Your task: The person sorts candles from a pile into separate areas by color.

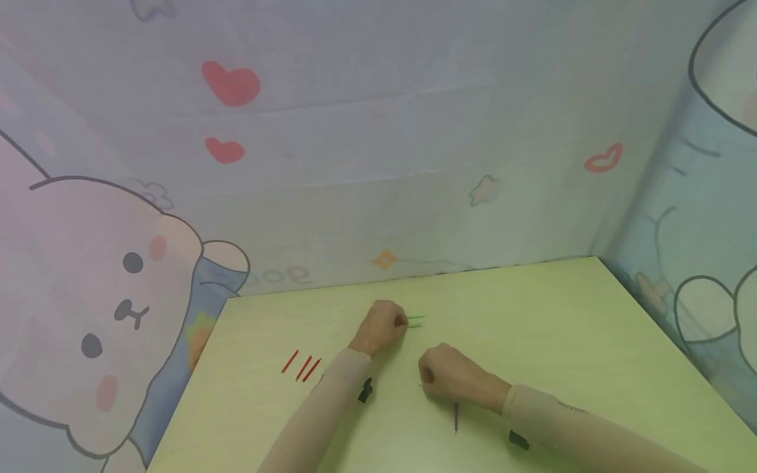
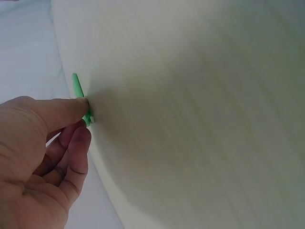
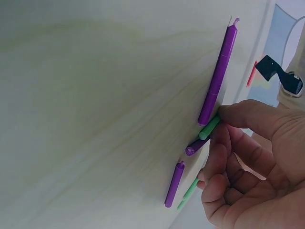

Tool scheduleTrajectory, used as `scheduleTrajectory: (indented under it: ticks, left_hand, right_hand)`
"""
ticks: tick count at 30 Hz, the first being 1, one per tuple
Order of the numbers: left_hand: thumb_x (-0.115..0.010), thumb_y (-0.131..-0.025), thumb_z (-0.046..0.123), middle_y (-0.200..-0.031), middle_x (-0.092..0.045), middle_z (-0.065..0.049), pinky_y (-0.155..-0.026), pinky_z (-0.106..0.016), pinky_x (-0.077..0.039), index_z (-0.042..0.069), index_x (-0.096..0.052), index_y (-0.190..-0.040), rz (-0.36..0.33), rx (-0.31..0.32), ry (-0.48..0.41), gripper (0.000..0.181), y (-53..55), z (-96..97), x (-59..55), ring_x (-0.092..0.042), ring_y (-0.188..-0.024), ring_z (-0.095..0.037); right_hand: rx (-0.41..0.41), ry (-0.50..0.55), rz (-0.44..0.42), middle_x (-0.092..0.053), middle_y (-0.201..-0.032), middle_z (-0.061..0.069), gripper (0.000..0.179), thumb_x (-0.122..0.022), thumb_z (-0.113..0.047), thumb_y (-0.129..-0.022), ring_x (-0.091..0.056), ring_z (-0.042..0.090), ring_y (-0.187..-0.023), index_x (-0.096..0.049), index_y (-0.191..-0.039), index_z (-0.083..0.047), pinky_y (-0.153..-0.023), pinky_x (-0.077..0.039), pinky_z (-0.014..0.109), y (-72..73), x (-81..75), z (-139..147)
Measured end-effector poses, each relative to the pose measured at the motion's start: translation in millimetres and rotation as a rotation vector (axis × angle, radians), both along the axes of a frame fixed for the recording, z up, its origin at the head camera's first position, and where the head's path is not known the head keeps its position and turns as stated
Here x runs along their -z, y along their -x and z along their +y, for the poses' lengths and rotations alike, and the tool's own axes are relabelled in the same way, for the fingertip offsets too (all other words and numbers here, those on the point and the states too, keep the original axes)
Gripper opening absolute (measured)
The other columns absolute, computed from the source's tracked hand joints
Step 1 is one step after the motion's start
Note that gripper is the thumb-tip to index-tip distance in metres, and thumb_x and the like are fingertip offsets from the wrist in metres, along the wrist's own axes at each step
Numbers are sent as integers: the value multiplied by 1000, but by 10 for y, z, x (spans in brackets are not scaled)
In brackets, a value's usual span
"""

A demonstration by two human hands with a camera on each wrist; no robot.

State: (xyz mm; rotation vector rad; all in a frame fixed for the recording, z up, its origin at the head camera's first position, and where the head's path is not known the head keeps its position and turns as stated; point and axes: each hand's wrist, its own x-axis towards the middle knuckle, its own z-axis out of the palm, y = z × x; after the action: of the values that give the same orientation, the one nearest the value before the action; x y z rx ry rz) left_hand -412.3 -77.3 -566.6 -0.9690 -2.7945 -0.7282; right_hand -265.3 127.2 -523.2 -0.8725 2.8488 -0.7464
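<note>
My left hand [image 1: 381, 326] is at the table's far middle, beside two thin green sticks. In the left wrist view, its thumb and forefinger pinch a green candle [image 2: 78, 87] with a pale wick-like end. My right hand [image 1: 454, 376] is nearer the front, pinching another green candle [image 3: 209, 128] between thumb and forefinger. Just behind that one shows the end of a purple candle [image 3: 192, 148]; whether the hand touches it I cannot tell. A long purple candle [image 3: 219, 71] with a wick lies alongside, and a further purple candle [image 3: 175, 185] lies beyond.
Three red candles [image 1: 304, 368] lie slanted on the left of the pale table [image 1: 562, 328]. Past the right hand's fingers there is more green [image 3: 189, 193]. A printed cloth wall [image 1: 367, 131] stands along the table's back edge.
</note>
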Motion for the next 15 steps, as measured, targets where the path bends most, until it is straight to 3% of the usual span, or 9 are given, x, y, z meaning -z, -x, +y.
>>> scheduleTrajectory:
  ticks: [2, 5, 8, 10, 12, 15]
  left_hand:
    - [-72, -87, -3, -99, -85, -1, -83, -33, -66, 12, -89, -96, 13, -10, -7, 24, 120, -16, 169, -80, -94, -20]
    - [-73, -89, -1, -100, -84, 0, -82, -33, -66, 14, -89, -96, 5, -15, -15, 23, 190, -29, 277, -79, -94, -18]
    - [-73, -91, -1, -100, -84, -1, -82, -34, -66, 12, -89, -96, -11, -12, -21, 22, 118, -19, 167, -79, -93, -19]
    - [-73, -92, -2, -100, -84, -4, -82, -35, -66, 10, -89, -97, -25, -10, -18, 20, 20, 1, 14, -78, -92, -21]
    - [-73, -93, 1, -101, -84, -4, -83, -33, -65, 10, -89, -98, -3, -1, -24, 18, 38, -19, 52, -77, -92, -20]
    - [-73, -94, -1, -104, -84, -7, -85, -34, -66, 6, -88, -100, -7, 2, -23, 18, -94, 0, -98, -78, -94, -22]
  right_hand:
    - [0, -2, 0, -61, -71, -13, 27, -84, 1, -83, -54, 8, -74, -69, -73, -19, -78, -52, 37, -1, 1, 0]
    - [-6, 8, -3, -62, -72, -13, 26, -84, 1, -83, -54, 9, -74, -70, -73, -19, -78, -52, 37, -3, 0, 1]
    - [-9, 14, -6, -62, -72, -12, 26, -83, 2, -83, -55, 8, -74, -70, -73, -18, -79, -52, 37, -1, 4, 8]
    - [-9, 19, -12, -63, -72, -12, 26, -82, 3, -83, -55, 7, -72, -70, -73, -18, -76, -53, 35, 9, 17, 12]
    - [-10, 23, -13, -63, -72, -11, 26, -81, 3, -83, -55, 6, -71, -70, -73, -18, -73, -53, 31, 16, 28, 18]
    - [-17, 31, -15, -62, -72, -12, 27, -79, 4, -85, -54, 5, -68, -69, -73, -18, -65, -52, 25, 23, 30, 24]
